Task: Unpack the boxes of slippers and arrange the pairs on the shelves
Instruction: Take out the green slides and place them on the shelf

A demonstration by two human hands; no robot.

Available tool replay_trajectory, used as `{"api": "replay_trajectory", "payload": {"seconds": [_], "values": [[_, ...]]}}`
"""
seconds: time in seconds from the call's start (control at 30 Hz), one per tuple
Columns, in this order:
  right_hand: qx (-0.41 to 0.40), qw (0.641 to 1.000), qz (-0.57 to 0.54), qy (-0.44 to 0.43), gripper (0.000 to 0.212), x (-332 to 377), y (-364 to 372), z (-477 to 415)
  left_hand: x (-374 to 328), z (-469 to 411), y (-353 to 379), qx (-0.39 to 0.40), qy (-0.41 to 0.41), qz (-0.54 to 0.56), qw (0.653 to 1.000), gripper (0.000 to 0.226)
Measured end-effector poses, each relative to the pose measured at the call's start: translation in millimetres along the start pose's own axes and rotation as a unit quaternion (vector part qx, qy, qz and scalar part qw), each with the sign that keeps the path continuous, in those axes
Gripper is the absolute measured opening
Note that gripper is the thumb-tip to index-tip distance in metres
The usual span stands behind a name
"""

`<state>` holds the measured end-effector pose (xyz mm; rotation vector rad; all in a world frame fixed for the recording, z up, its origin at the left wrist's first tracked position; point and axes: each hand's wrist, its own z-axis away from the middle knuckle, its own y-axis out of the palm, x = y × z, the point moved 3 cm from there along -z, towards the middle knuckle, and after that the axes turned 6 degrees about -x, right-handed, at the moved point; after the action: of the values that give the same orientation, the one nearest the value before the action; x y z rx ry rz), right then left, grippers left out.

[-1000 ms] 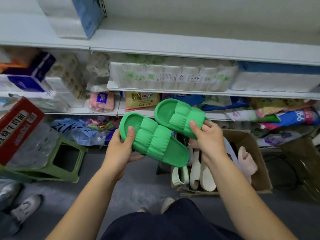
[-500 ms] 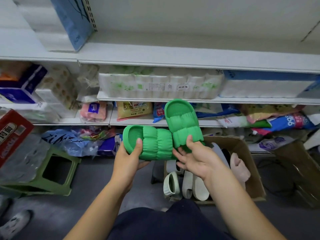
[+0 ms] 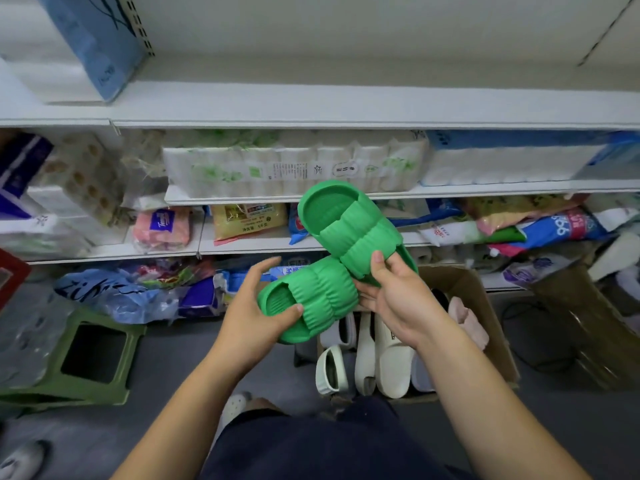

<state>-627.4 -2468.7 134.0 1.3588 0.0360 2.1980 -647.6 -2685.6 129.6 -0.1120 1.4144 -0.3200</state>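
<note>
I hold a pair of bright green ribbed slippers in front of the shelves. My left hand [image 3: 254, 315] grips the lower green slipper [image 3: 311, 299] by its heel end, lying sideways. My right hand [image 3: 398, 299] holds the upper green slipper [image 3: 346, 226] at its toe end, heel pointing up toward the shelf. The two slippers touch near their straps. Below my right hand stands an open cardboard box [image 3: 485, 327] on the floor, holding several white and cream slippers [image 3: 381, 355] and a pink one [image 3: 467, 323].
White shelves [image 3: 346, 105] fill the view; the top one is mostly bare with a blue box [image 3: 100, 39] at left. Lower shelves hold tissue packs [image 3: 287, 168] and bagged goods. A green plastic stool [image 3: 86, 358] sits on the floor at left, a brown bag [image 3: 588, 323] at right.
The upper slipper rose and swung its heel upward in my right hand. The lower slipper dropped and turned sideways in my left hand. The view tilted up toward the top shelf.
</note>
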Motion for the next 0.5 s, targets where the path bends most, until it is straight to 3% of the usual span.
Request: {"api": "replay_trajectory", "payload": {"seconds": [0.13, 0.23, 0.37, 0.5], "values": [[0.003, 1.000, 0.010, -0.022, 0.033, 9.3, 11.8, -4.9, -17.1, -22.9, -6.3, -0.093, 0.053, -0.045, 0.993, 0.014], [-0.009, 0.993, 0.102, -0.067, 0.027, 26.3, 21.3, -11.1, -30.7, -50.4, -22.4, -0.116, 0.109, -0.098, 0.982, 0.039], [-0.031, 0.945, 0.273, -0.180, 0.020, 61.4, 45.2, -22.1, -54.4, -93.6, -54.0, -0.079, 0.165, -0.164, 0.969, 0.048], [-0.023, 0.945, 0.267, -0.187, 0.026, 75.6, 90.4, -34.6, -74.0, -123.5, -80.8, -0.075, 0.219, -0.180, 0.956, 0.043]]}}
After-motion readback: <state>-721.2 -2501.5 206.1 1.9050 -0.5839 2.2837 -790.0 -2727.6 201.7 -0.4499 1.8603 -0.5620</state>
